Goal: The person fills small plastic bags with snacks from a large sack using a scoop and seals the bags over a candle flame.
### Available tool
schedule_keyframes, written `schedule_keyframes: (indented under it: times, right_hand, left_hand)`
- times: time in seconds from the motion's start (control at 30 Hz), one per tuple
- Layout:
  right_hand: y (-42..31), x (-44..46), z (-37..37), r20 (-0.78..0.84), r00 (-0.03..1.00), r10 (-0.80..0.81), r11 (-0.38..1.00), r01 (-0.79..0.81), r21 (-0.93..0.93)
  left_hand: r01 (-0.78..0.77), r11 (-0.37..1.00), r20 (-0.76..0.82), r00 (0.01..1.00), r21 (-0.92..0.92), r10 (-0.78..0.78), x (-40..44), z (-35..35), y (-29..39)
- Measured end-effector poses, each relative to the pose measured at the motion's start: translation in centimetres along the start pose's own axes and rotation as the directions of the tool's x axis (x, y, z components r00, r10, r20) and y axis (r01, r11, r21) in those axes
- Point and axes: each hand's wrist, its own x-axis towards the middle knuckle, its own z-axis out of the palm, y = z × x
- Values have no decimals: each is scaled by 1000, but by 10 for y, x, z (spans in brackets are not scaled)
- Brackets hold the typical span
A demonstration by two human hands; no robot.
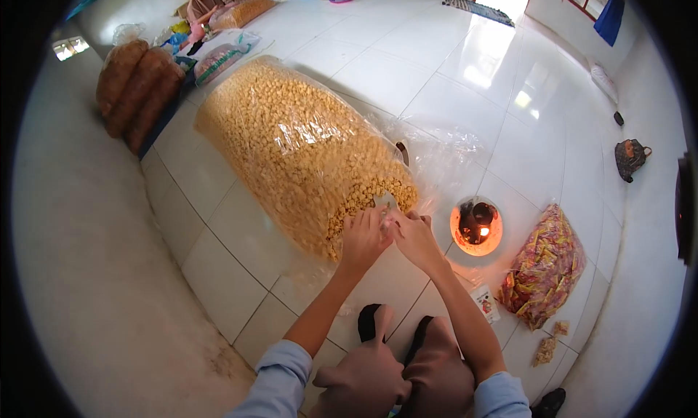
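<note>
My left hand (365,235) and my right hand (413,236) meet at the open end of a large clear sack of yellow puffed snack (291,149). The fingers of both are closed on a small clear plastic bag (385,200), whose contents I cannot make out. Loose snack pieces (371,192) show in the sack's mouth just beyond my fingertips. Right of my hands, a round pan with a small flame (476,226) stands on the floor.
A bag of red and yellow packets (543,269) lies to the right, with a printed card (485,304) and small filled packets (544,351) nearby. Brown sacks (138,90) lean at the left wall. Another person (203,7) sits at the far left. A mat (476,9) lies by the doorway.
</note>
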Motion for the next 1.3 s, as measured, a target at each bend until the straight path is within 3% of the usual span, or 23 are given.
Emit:
schedule_keyframes:
  times: [0.13, 0.2, 0.3, 0.43, 0.5, 0.6, 0.7, 0.83, 0.9, 0.93, 1.0, 1.03, 1.1, 1.23, 1.3]
  right_hand:
    - [18, 11, 19, 97, 992, 83, 996, -81, -21]
    - [28, 15, 25, 162, 980, 114, 993, -119, 19]
    - [49, 22, 29, 313, 931, 187, 950, -253, 186]
    - [63, 22, 38, 340, 915, 216, 910, -315, 269]
    - [73, 22, 50, 279, 920, 276, 841, -372, 393]
    - [72, 19, 50, 169, 966, 195, 935, -236, 264]
    - [65, 19, 41, 216, 958, 189, 952, -233, 201]
    - [73, 21, 44, 288, 922, 259, 935, -314, 164]
    - [81, 26, 52, 155, 977, 144, 848, -203, 489]
    - [91, 32, 54, 161, 977, 142, 848, -204, 489]
    - [112, 40, 61, 62, 934, 351, 819, -338, 464]
    - [124, 40, 75, 66, 934, 351, 817, -340, 465]
    - [134, 40, 100, -178, 953, 246, 968, -250, 2]
    - [130, 41, 128, -133, 947, 291, 946, -306, -109]
    - [130, 41, 132, -197, 956, 219, 964, -243, -110]
  left_hand:
    - [28, 998, 21, 999, -53, -27, -18, 34, -20]
    - [279, 940, 321, 924, -197, -207, -30, 44, -25]
    - [346, 877, 304, 920, -333, -247, -39, 54, -30]
    - [281, 925, 282, 937, -255, -206, -49, 67, -32]
    - [188, 964, 249, 958, -188, -138, -50, 71, -34]
    - [211, 952, 257, 954, -221, -152, -50, 68, -31]
    - [238, 960, 320, 930, -146, -181, -48, 61, -26]
    - [211, 964, 282, 946, -161, -160, -58, 72, -28]
    - [389, 898, 318, 894, -207, -315, -62, 78, -32]
    - [394, 896, 318, 893, -204, -320, -64, 80, -34]
    - [663, 697, 377, 740, -273, -557, -69, 83, -39]
    - [666, 696, 378, 737, -268, -560, -70, 84, -41]
    - [686, 664, 323, 727, -297, -606, -71, 84, -44]
    - [718, 639, 311, 696, -276, -648, -77, 84, -52]
    - [704, 651, 307, 710, -283, -634, -79, 84, -56]
